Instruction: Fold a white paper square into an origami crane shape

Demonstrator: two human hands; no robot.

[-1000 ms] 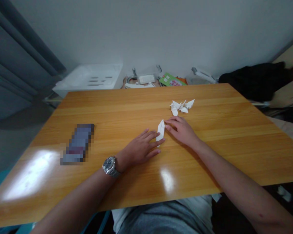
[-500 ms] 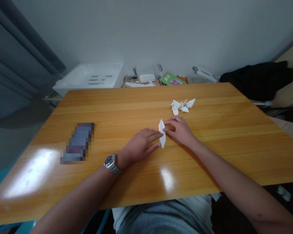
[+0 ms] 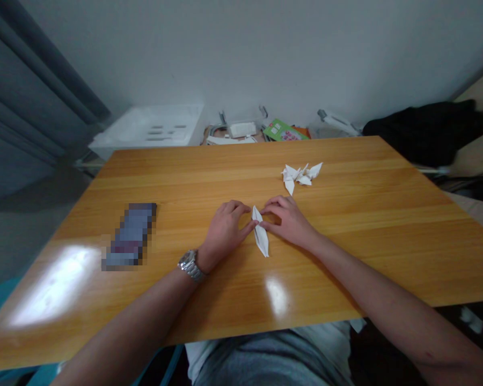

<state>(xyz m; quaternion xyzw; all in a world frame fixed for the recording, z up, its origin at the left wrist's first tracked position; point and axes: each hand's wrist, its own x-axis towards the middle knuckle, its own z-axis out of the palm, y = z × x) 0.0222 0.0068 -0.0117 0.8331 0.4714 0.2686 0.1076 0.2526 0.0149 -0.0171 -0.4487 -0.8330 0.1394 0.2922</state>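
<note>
A narrow, pointed piece of folded white paper (image 3: 261,237) lies on the wooden table (image 3: 346,225) between my hands. My left hand (image 3: 224,229), with a metal watch on its wrist, has its fingers curled and pinches the paper's upper left edge. My right hand (image 3: 288,220) presses its curled fingertips on the paper's upper right side. Behind my right hand lie finished white paper cranes (image 3: 301,175).
A dark flat object (image 3: 131,234), blurred out, lies on the table's left part. Past the far edge are a white plastic crate (image 3: 148,131), a green booklet (image 3: 284,131), cables and a dark cloth (image 3: 418,131). A curtain hangs at the left.
The folded paper has turned and shifted toward me, its tip now pointing down. My left hand went from lying flat to curled at the paper; both hands closed in on its upper end.
</note>
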